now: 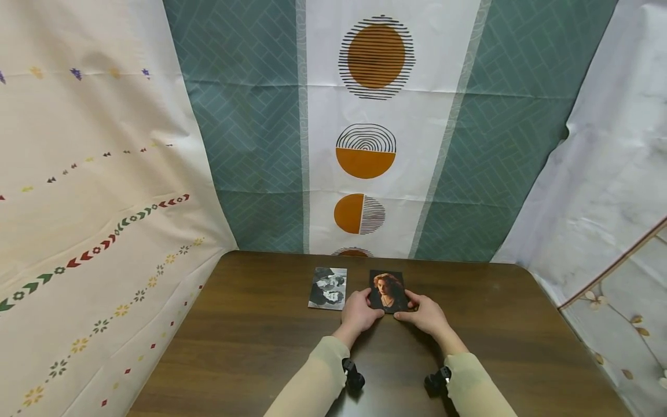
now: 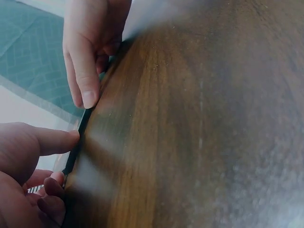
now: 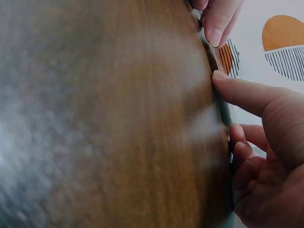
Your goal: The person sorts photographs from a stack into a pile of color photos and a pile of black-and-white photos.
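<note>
Two-handed hold on a dark portrait card, brown wooden table

Principal item: a thin, rectangular, dark-ground card with a portrait of a red-haired person (image 1: 388,291), smooth-faced, upright to the viewer, near the table's far edge. Whether it lies fully flat or is slightly raised cannot be told.

Left hand (image 1: 361,311): nearly closed, thumb and curled fingers pinching the card's left side and near left corner. Right hand (image 1: 426,314): likewise, with the thumb at the near right corner and the fingers at the right side.

Support: a brown wood-grained table (image 1: 250,330), sheen on its surface, far corners rounded. Its far edge runs a little beyond the card, against the hanging cloth. Broad wood surface extends to the right of the right hand, to the left of the second card and toward the person.

Second item: a rectangular black-and-white photo card (image 1: 328,288), its two pictured heads turned sideways, lying left of the portrait card with a narrow strip of wood between. The left hand sits close by its near right corner; contact cannot be told.

Surroundings: a teal-and-white patterned cloth with orange circles (image 1: 245,127) behind; a cream cloth with small coloured motifs (image 1: 104,133) at left; a creased white cloth (image 1: 615,150) at right. Pale sleeves (image 1: 312,379) and small black wrist devices (image 1: 355,379) sit over the near table.
</note>
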The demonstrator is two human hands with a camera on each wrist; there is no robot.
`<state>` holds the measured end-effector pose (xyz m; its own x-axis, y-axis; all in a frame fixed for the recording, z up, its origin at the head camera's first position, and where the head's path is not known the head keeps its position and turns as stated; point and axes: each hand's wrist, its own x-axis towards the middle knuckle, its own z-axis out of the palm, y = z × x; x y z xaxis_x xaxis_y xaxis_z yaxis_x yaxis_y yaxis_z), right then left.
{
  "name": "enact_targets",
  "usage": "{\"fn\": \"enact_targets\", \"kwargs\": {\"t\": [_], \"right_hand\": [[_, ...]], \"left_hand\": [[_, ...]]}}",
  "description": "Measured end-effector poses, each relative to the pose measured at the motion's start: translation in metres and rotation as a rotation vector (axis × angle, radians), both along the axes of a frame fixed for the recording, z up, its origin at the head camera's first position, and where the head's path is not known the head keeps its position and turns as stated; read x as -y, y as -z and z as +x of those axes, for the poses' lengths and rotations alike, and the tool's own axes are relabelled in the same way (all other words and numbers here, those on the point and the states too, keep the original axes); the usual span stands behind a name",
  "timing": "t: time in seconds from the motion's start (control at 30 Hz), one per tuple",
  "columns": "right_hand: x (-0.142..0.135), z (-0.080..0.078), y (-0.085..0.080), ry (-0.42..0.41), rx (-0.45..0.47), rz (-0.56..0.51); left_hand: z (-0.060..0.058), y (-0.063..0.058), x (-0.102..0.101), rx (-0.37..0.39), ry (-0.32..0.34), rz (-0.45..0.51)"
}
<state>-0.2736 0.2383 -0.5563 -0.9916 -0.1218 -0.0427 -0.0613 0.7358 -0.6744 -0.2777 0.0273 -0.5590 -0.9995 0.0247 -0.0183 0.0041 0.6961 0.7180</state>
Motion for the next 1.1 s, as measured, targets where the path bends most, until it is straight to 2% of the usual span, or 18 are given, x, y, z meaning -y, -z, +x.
{"fn": "enact_targets", "kwargs": {"t": [0.3,0.67,1.1], "right_hand": [[0.0014,0.0013,0.0007,0.009,-0.007,0.029],[0.0031,0.0014,-0.0030,0.022,0.038,0.000],[0.0028,0.0001,-0.0036,0.033,0.028,-0.002]], "left_hand": [[0.0013,-0.0016,0.0017,0.013,0.017,-0.015],[0.0002,0.0021,0.0041,-0.004,0.038,-0.043],[0.0023,0.0007,0.0049,-0.013,0.034,-0.028]]}}
